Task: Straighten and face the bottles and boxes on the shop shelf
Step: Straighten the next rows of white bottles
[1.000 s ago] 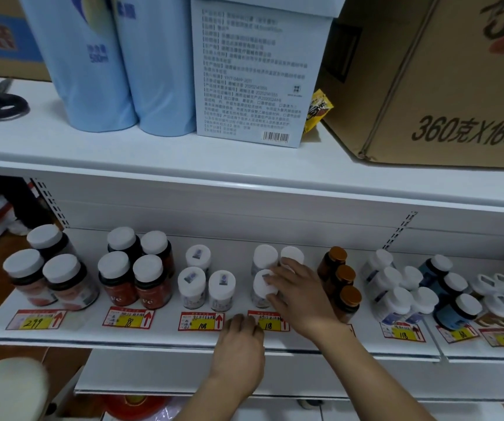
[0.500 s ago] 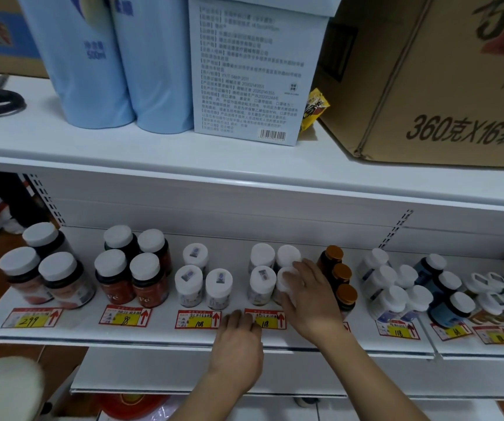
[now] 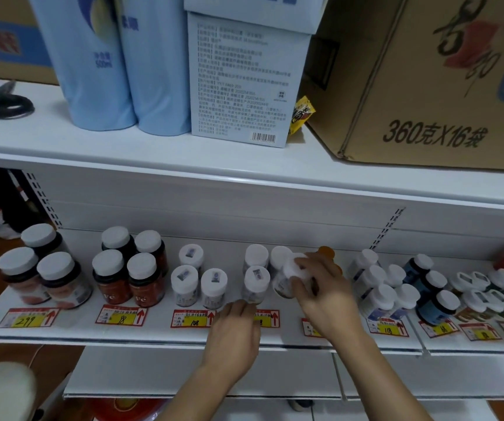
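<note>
White-capped bottle [image 3: 287,279], lower shelf [image 3: 153,332]: right hand [image 3: 325,296] is gripping it, tilted; left hand [image 3: 235,332] is resting on shelf edge, fingers loosely curled, holding nothing

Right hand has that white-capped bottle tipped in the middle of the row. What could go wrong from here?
1. The right hand holds the small white-capped bottle tilted; its grip is mostly on the cap, so the bottle might slip.
2. The white-capped neighbour bottle stands close beside it and could be knocked over.
3. The amber orange-capped bottles sit mostly hidden behind the hand, where the knuckles could bump them.
</note>
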The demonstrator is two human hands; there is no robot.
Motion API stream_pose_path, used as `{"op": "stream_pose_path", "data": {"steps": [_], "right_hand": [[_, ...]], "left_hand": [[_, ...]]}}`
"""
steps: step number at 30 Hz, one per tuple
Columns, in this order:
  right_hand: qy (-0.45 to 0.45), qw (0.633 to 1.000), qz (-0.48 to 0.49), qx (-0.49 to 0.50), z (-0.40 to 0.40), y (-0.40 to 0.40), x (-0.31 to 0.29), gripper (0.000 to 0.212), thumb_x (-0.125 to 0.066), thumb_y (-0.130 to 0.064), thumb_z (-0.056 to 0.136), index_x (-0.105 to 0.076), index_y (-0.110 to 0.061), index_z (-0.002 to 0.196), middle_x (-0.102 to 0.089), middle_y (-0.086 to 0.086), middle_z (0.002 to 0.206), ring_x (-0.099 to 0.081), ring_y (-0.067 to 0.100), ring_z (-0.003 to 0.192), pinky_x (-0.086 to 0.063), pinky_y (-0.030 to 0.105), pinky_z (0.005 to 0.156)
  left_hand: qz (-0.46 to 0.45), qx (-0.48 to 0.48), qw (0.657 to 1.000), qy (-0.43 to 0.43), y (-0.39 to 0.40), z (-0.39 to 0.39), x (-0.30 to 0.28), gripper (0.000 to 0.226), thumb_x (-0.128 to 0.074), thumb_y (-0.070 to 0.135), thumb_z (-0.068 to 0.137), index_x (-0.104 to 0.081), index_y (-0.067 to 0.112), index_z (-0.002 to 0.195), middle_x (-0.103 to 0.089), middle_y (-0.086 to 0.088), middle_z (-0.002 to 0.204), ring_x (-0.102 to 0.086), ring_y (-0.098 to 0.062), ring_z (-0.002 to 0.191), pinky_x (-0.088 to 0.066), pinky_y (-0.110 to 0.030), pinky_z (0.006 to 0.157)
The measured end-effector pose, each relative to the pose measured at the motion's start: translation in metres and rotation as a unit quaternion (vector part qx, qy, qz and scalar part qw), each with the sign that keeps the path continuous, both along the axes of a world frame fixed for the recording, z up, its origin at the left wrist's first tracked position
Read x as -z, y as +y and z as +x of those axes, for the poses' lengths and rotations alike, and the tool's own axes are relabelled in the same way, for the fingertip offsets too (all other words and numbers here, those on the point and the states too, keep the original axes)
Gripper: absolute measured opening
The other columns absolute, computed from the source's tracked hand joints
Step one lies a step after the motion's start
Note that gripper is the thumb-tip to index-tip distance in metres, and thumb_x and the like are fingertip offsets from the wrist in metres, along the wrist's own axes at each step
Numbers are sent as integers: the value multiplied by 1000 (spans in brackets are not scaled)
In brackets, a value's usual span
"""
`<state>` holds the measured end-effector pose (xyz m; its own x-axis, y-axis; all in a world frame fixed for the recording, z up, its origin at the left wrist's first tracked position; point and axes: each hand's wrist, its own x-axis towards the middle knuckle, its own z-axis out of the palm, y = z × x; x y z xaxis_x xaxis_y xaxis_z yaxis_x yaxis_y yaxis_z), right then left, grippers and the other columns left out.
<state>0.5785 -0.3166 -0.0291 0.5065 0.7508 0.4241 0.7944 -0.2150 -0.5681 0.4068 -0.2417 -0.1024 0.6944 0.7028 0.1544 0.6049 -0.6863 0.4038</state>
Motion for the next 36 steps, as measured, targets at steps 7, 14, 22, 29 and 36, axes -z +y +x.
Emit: {"op": "stream_pose_path", "data": {"steps": [7, 14, 22, 29, 36], "right_hand": [[222, 967, 124, 9, -33, -22, -45, 27, -71, -15, 90, -70, -37, 105, -70, -16, 106, -65, 2, 100, -52, 18, 81], [354, 912, 210, 4, -61, -35, -61, 22, -68, -11, 92, -70, -26, 107, -75, -14, 102, -69, 1, 97, -54, 15, 80], [376, 895, 240, -6, -70, -42, -58, 22, -57, -24, 89, -71, -35, 102, -71, -7, 115, -64, 16, 114, -51, 42, 98], [371, 898, 237, 0, -75, -39, -61, 16, -61, -14, 97, -69, -26, 104, -73, -7, 104, -69, 11, 97, -59, 32, 84], [366, 904, 220, -18, -77, -36, -61, 23, -56, -28, 94, -69, -26, 114, -70, -6, 119, -64, 15, 115, -53, 41, 98]], "left_hand": [[-336, -80, 860, -375, -36, 6, -78, 18, -59, 19, 100, -66, 29, 114, -72, 19, 108, -65, 8, 99, -47, -9, 80], [-417, -128, 730, -526, -59, 6, -109, 13, -61, 7, 96, -65, 10, 108, -77, 7, 102, -71, -9, 101, -56, -24, 90], [-394, -128, 709, -571, -69, 0, -121, 34, -64, 29, 81, -66, 8, 107, -77, 0, 102, -73, -14, 99, -56, -20, 83], [-367, -118, 715, -583, -66, -5, -120, 14, -63, 6, 89, -66, 4, 103, -68, -1, 127, -68, -7, 111, -53, -15, 83], [-335, -168, 722, -581, -62, -5, -132, 26, -63, 34, 81, -69, 13, 95, -77, 6, 93, -73, -7, 86, -53, -12, 72]]}}
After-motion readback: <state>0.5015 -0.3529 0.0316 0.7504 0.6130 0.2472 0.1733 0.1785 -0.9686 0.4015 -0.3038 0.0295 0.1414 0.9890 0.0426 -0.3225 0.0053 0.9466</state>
